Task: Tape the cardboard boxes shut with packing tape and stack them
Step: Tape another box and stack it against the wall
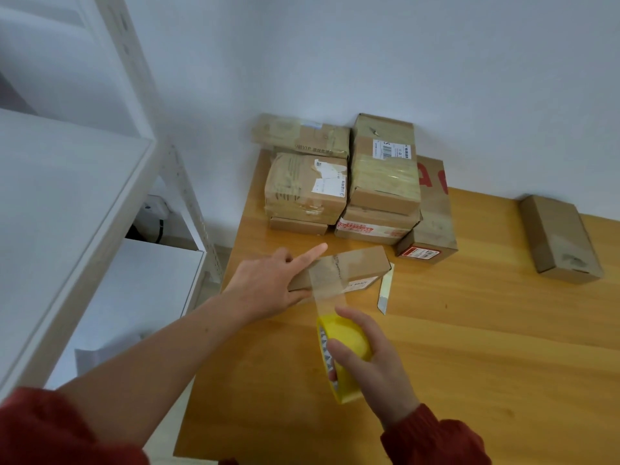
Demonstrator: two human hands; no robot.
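Two hands (268, 283), one tape roll (344, 359)

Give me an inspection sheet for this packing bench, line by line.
Surface: wooden table, bare toward the near right.
Job's things: flat box with a clear tape strip running over it to the yellow tape roll; stacked boxes against the wall; lone box far right.
Clutter: utility knife beside the flat box.
Grippers: left hand pressing the flat box; right hand gripping the roll.
Cables: nothing seen.
Surroundings: white shelving left, white wall behind.
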